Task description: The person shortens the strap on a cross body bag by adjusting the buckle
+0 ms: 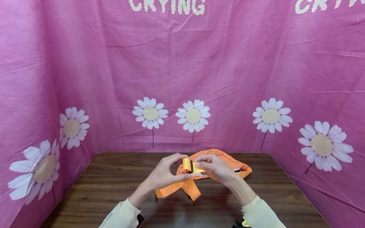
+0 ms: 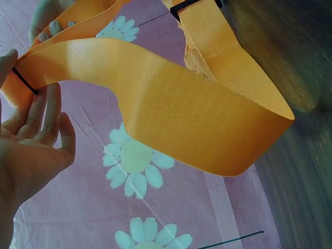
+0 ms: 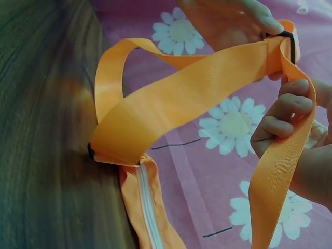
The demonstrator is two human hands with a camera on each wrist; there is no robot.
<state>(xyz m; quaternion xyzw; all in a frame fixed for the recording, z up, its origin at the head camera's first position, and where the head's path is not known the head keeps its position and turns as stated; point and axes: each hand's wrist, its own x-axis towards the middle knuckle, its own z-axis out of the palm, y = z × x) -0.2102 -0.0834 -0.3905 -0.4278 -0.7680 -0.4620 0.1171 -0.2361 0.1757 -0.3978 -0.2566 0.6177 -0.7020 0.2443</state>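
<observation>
An orange fabric bag [image 1: 228,159] lies on the table, a white zipper [image 3: 149,207] along its edge. Its wide orange strap [image 2: 192,109] rises from it and twists in loops. My left hand [image 1: 163,171] pinches the strap at a black slider buckle [image 1: 191,167], thumb and fingers on either side, where the webbing makes a small loop. On the other side of the buckle, my right hand [image 1: 217,169] grips the strap's webbing between thumb and curled fingers. A length of strap hangs down past the right hand in the right wrist view. Another black buckle [image 2: 184,6] joins strap and bag.
The dark wood-grain table [image 1: 108,186] extends around the bag. A pink cloth [image 1: 228,63] with printed white daisies hangs behind and at both sides, meeting the table's back edge.
</observation>
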